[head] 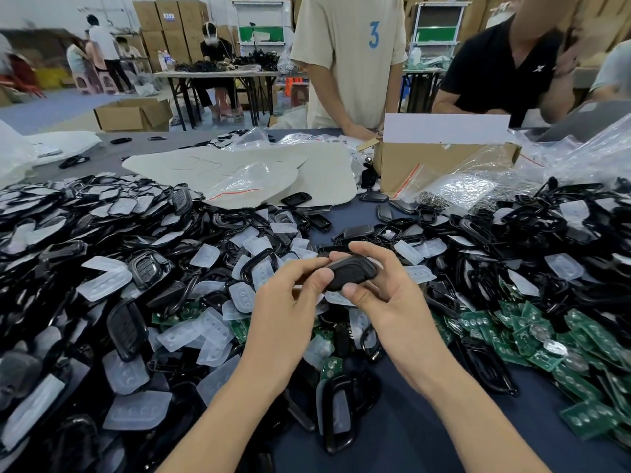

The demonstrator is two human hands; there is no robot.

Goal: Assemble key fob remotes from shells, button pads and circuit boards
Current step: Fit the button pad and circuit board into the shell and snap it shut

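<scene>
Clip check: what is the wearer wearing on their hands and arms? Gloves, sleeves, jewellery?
The left hand and right hand are bare: no gloves, rings, watch or wristbands. No sleeve shows along either arm down to the frame's bottom edge. No markings or tattoos are visible.

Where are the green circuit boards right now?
Head view: the green circuit boards are heaped on the table's right side, right of the right hand, with black shells piled behind them.

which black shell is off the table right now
The black shell gripped between the left hand and right hand; the rest lie on the table.
</scene>
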